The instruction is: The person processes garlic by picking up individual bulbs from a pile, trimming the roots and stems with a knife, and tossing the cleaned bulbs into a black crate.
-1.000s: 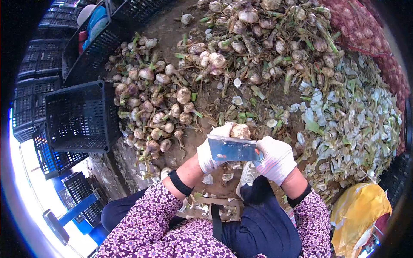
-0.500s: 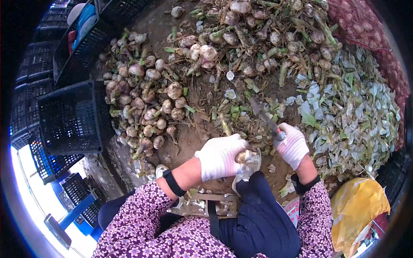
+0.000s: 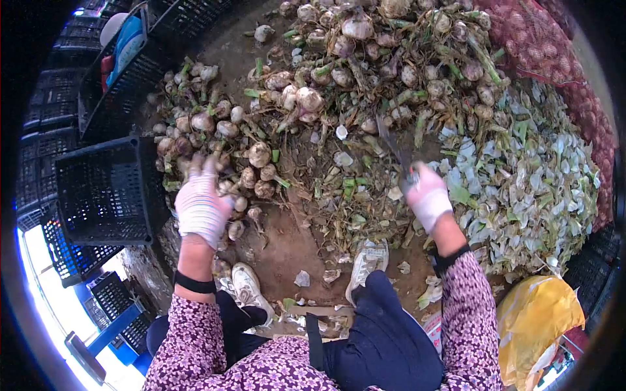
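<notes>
My left hand (image 3: 203, 203), in a white and pink knit glove, is over the pile of trimmed garlic bulbs (image 3: 259, 154) on the left. Its fingers are stretched forward and somewhat blurred, and I make out nothing held in them. What lies under the palm is hidden. In my gloved right hand (image 3: 427, 195) is a knife (image 3: 394, 144), its dark blade angled up and to the left. The blade is in front of a large heap of garlic with stalks (image 3: 357, 27). Cut stalk pieces (image 3: 349, 189) litter the soil below the knife.
Pale peeled skins and leaves (image 3: 521, 176) form a mound on the right. Red mesh sacks of garlic (image 3: 531, 42) stand behind it. Black plastic crates (image 3: 104, 189) line the left side. A yellow sack (image 3: 541, 319) lies at lower right, and my shoes (image 3: 368, 260) are on the ground.
My left hand has moved from above my shoe, where it gripped a garlic bulb, leftward to the pile. The bulb no longer shows in it. The right hand with the knife has risen slightly.
</notes>
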A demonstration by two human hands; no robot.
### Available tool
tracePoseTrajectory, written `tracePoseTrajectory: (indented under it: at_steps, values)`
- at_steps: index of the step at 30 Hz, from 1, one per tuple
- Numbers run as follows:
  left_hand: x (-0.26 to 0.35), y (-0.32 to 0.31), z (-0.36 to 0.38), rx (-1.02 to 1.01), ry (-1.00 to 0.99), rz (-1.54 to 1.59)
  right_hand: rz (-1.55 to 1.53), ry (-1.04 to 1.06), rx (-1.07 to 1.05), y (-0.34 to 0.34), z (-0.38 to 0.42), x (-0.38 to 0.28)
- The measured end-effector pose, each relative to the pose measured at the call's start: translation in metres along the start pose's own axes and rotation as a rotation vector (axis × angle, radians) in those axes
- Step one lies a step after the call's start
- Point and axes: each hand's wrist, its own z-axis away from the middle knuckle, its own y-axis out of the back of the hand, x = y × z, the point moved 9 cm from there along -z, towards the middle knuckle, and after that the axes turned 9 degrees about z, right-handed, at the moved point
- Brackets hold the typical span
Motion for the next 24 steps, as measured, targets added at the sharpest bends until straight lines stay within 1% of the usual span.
tracePoseTrajectory:
  at_steps: [2, 3, 4, 5, 6, 8, 9, 10, 11, 12, 14, 16, 18, 19, 20, 21, 22, 23, 24]
  values:
    - [-0.025, -0.002, -0.004, 0.035, 0.099, 0.113, 0.012, 0.068, 0.176, 0.014, -0.041, -0.026]
    - [-0.027, -0.01, -0.002, 0.153, -0.044, 0.16, 0.114, 0.04, 0.176, 0.018, -0.062, -0.036]
    - [-0.01, -0.013, -0.001, 0.086, -0.022, 0.271, 0.218, 0.009, 0.174, 0.023, -0.08, -0.04]
    - [0.01, -0.016, -0.001, -0.006, -0.039, 0.376, 0.155, 0.042, 0.327, 0.026, -0.092, -0.04]
    - [0.028, -0.022, 0.001, -0.096, -0.051, 0.479, 0.159, 0.047, 0.331, 0.023, -0.098, -0.041]
    - [0.061, -0.04, 0.008, -0.186, -0.118, 0.567, 0.213, 0.058, 0.403, 0.019, -0.104, -0.044]
    - [0.074, -0.053, 0.01, -0.167, -0.172, 0.591, 0.264, 0.055, 0.243, 0.007, -0.113, -0.041]
    - [0.086, -0.063, 0.012, -0.147, -0.226, 0.615, 0.267, 0.057, 0.245, 0.007, -0.113, -0.038]
    - [0.101, -0.069, 0.013, -0.169, -0.246, 0.645, 0.264, 0.061, 0.174, 0.007, -0.107, -0.041]
    - [0.113, -0.079, 0.015, -0.234, -0.248, 0.654, 0.259, 0.063, 0.1, 0.004, -0.098, -0.042]
    - [0.133, -0.094, 0.017, -0.251, -0.263, 0.682, 0.238, 0.08, 0.102, 0.0, -0.069, -0.045]
    - [0.151, -0.096, 0.015, -0.274, -0.294, 0.746, -0.348, -0.007, 0.215, -0.001, -0.03, -0.035]
    - [0.162, -0.106, 0.015, -0.308, -0.292, 0.873, -0.649, -0.125, 0.092, -0.024, -0.013, -0.019]
    - [0.161, -0.119, 0.017, -0.247, -0.322, 0.881, -0.634, -0.169, 0.079, -0.028, -0.008, -0.012]
    - [0.158, -0.13, 0.018, -0.182, -0.353, 0.886, -0.635, -0.165, 0.076, -0.03, -0.01, -0.008]
    - [0.156, -0.135, 0.02, -0.182, -0.352, 0.882, -0.398, -0.04, 0.159, -0.021, -0.014, -0.013]
    - [0.151, -0.15, 0.022, -0.273, -0.272, 0.826, -0.16, 0.081, 0.242, -0.015, -0.016, -0.02]
    - [0.147, -0.162, 0.025, -0.363, -0.193, 0.769, -0.048, 0.161, 0.225, -0.019, -0.023, -0.026]
    - [0.149, -0.154, 0.028, -0.365, -0.198, 0.767, -0.05, 0.157, 0.228, -0.018, -0.032, -0.03]
